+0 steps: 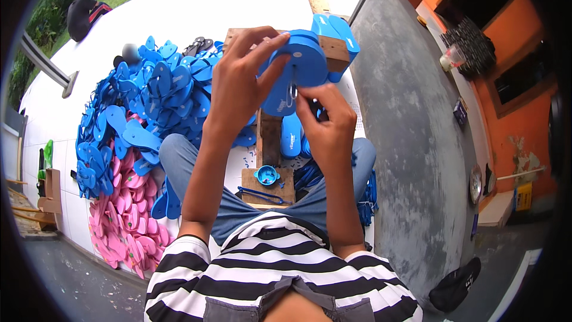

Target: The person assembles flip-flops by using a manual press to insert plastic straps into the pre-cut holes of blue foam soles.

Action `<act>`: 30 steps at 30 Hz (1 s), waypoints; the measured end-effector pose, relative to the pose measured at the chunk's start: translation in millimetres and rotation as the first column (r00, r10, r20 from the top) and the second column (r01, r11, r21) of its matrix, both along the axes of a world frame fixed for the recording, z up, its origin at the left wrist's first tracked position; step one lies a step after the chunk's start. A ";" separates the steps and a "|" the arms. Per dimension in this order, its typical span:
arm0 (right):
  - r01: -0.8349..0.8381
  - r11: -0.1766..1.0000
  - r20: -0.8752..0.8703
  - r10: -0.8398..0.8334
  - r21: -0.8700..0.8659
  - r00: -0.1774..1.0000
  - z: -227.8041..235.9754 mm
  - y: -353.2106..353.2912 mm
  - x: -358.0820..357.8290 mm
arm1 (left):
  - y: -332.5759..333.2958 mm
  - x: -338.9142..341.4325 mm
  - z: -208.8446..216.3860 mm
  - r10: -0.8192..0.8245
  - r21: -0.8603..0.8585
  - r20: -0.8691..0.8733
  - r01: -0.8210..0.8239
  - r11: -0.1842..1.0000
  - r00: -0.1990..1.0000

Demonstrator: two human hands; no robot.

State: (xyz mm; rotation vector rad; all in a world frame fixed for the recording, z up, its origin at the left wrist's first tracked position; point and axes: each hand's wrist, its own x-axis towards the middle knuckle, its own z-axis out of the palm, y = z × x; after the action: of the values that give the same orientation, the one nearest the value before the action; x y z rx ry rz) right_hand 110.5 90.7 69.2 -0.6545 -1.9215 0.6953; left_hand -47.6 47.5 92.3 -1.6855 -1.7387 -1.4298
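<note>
My left hand (pixel 238 74) grips a blue flip-flop sole (pixel 307 62), lifted above the wooden stand (pixel 271 137), with its thumb and fingers on the sole's left edge. More than one layer seems to show along the top edge. At the middle of the sole, my right hand (pixel 330 116) is closed in a pinch beside a small pale loop (pixel 292 92); what its fingers hold is mostly hidden. Below, between my knees, a small blue bowl (pixel 267 168) with bits in it stands on a wooden board (pixel 286 177), with a thin dark-blue tool (pixel 262 195) nearer to me.
Blue flip-flops (pixel 161 89) lie heaped at my left, with pink ones (pixel 128 214) nearer. More blue soles (pixel 336 30) rest on the stand's far end. A bundle of blue straps (pixel 367 200) lies by my right knee. A person (pixel 83 15) sits far left.
</note>
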 end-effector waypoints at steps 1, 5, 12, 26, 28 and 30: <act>-0.037 0.999 -0.012 0.037 -0.007 0.999 2.1 2.3 -1.3 | -0.7 0.8 0.2 0.017 -0.008 -0.003 -0.017 1.000 1.000; 0.002 0.898 0.049 -0.027 0.440 0.998 -11.0 6.6 12.1 | -3.3 1.5 1.8 0.022 0.034 -0.114 -0.018 0.999 0.993; 0.088 0.972 -0.173 -0.050 0.216 0.984 -3.7 22.2 10.1 | -5.0 1.0 -17.0 -0.287 -0.008 0.260 0.299 0.954 0.922; -0.316 0.928 -0.325 0.242 -0.198 0.914 -25.1 16.1 -7.3 | -8.3 57.1 -55.6 -0.478 0.361 0.683 0.315 0.878 0.553; -0.251 0.944 -0.296 0.183 -0.212 0.938 -24.6 3.5 -1.4 | -15.4 64.1 -54.9 -0.503 0.395 0.722 0.314 0.863 0.474; -0.160 0.969 -0.254 0.109 -0.187 0.961 -24.3 -7.0 2.4 | -24.8 70.3 -55.2 -0.392 0.321 0.753 0.225 0.920 0.529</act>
State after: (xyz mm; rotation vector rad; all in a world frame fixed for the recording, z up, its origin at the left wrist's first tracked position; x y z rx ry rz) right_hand 112.9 83.7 44.9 -0.5398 -1.6924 1.0244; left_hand 22.7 22.7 37.1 -1.3424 -1.5976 -2.7822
